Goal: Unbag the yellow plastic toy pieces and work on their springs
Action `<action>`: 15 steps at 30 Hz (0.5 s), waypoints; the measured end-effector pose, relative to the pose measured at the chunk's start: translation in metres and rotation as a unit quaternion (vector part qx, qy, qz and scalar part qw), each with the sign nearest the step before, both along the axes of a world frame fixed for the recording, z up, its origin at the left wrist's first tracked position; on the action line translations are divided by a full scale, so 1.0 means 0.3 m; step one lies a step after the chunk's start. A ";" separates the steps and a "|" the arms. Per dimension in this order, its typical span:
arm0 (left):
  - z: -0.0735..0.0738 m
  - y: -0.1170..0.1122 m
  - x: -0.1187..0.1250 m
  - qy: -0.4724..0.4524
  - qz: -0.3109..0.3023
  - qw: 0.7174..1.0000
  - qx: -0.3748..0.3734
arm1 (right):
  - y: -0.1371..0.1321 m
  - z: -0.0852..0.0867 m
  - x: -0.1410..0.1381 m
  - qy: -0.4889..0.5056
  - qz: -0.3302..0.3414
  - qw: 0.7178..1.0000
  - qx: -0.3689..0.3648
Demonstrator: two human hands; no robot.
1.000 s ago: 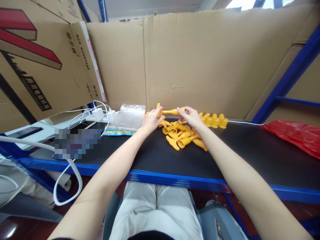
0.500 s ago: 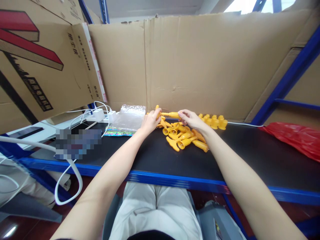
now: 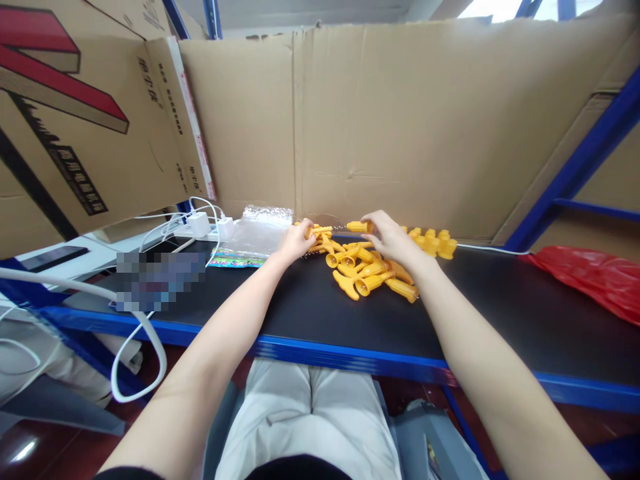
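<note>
My left hand (image 3: pixel 296 241) is closed on the handle end of a yellow plastic corkscrew (image 3: pixel 323 229), whose thin metal spiral points to the right. My right hand (image 3: pixel 389 235) pinches a yellow ribbed sleeve (image 3: pixel 358 227) by its right end. A gap shows between the sleeve and the yellow shaft, with the spiral lying across it. Below both hands lies a pile of yellow corkscrews (image 3: pixel 374 269), several with sleeves on and T-shaped handles showing. More yellow corkscrew parts lie right beside my left hand, partly hidden by it.
Several yellow pieces (image 3: pixel 434 243) stand in rows behind my right hand. Clear plastic bags (image 3: pixel 257 232) lie at the left near white chargers (image 3: pixel 200 225) and cables. A red plastic bag (image 3: pixel 590 277) rests at the right. Cardboard (image 3: pixel 380 127) walls off the back of the black bench (image 3: pixel 320 320).
The sleeve has slid off the corkscrew's shaft to the right, baring the metal spiral. My right hand has moved slightly right, its fingers spread wider; my left hand has shifted slightly left and down.
</note>
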State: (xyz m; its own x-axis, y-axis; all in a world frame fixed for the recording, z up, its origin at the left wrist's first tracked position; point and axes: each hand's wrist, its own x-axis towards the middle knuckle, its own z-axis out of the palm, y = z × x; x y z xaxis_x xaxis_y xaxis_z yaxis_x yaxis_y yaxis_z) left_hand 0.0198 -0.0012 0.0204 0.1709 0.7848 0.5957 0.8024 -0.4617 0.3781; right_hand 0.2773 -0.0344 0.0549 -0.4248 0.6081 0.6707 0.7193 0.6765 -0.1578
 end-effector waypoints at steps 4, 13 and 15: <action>0.010 -0.016 -0.009 -0.011 0.050 0.999 -0.004 | 0.031 -0.004 0.034 0.075 -0.081 0.993 0.029; 0.017 -0.004 -0.012 -0.034 0.097 0.995 -0.011 | 0.056 -0.073 0.311 0.298 -0.376 0.877 0.010; 0.002 0.013 -0.018 -0.040 0.093 0.995 -0.003 | 0.046 -0.115 0.366 0.306 -0.445 0.840 -0.056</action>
State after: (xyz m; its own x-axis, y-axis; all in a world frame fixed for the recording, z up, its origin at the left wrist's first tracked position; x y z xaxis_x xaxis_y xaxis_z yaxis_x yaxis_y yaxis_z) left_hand 0.0144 0.0028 0.0209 -0.0261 0.8018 0.5971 0.8414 -0.3049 0.4462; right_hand 0.3871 -0.0205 0.0205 0.6349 0.5755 0.5154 0.6935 -0.1306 -0.7085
